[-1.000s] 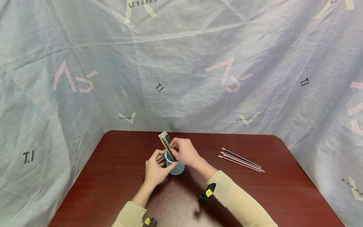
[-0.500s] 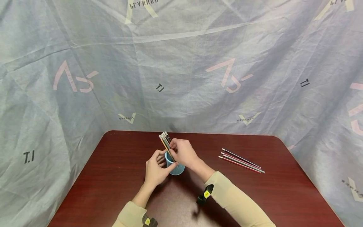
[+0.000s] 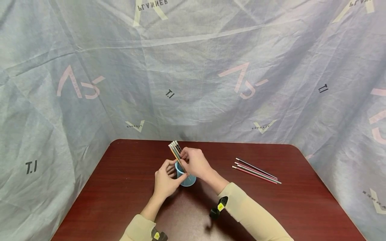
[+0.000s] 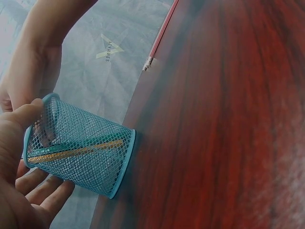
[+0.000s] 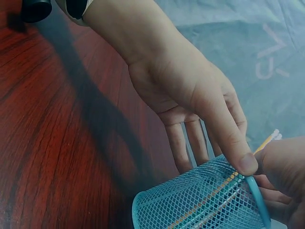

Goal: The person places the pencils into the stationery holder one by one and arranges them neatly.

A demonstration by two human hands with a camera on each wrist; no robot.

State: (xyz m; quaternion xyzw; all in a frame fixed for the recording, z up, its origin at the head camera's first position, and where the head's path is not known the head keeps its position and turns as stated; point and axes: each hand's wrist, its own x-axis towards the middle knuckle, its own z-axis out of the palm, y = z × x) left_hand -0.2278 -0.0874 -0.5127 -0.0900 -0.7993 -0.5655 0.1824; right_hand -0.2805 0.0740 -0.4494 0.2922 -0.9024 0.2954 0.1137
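Note:
A light blue mesh pencil cup (image 3: 189,181) stands upright on the table. My left hand (image 3: 164,181) grips it from the left, thumb at the near rim and fingers round the far side. Several white-ended pencils (image 3: 174,148) lean leftward out of the cup. My right hand (image 3: 197,163) is over the cup's right rim, thumb and fingers pinched at the pencils. Through the mesh in the left wrist view, a yellow pencil (image 4: 95,150) and a green pencil (image 4: 64,146) lie slanted inside the cup (image 4: 90,169). The right hand's fingertips are partly hidden.
To the right, several loose pencils (image 3: 256,174), red, dark and pale green, lie side by side on the dark red wooden table (image 3: 120,187). A grey printed cloth (image 3: 193,110) hangs behind and at both sides.
My right hand has shifted slightly left and down at the pencils. A dark pencil shaft that showed in front is now hidden, with a yellow one in view. The left hand stays on the cup.

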